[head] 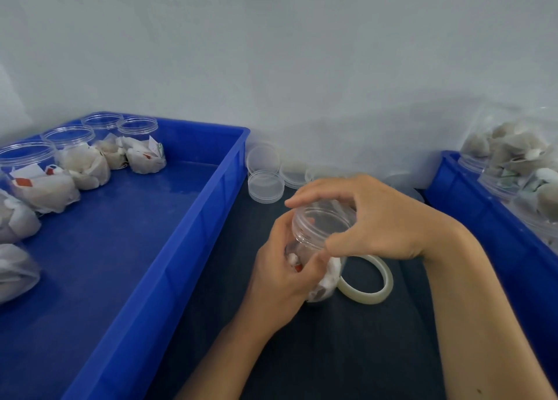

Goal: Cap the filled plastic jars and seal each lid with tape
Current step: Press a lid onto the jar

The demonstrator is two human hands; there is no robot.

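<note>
**Lid held on a jar between two trays**

The left hand (282, 274) wraps its fingers around the body of a clear jar (317, 266) filled with white packets, holding it over the dark surface (347, 348). The right hand (371, 218) arches over the top, fingers spread and curled around the rim of the clear lid (324, 223) sitting on the jar's mouth. A tape roll (370, 280) lies flat just right of the jar, touching or nearly touching it. Spare lids (265, 185) sit by the wall behind. The left blue tray (193, 215) holds open filled jars (142, 149) along its far side. A second blue tray (471, 200) on the right holds more filled jars.
</note>
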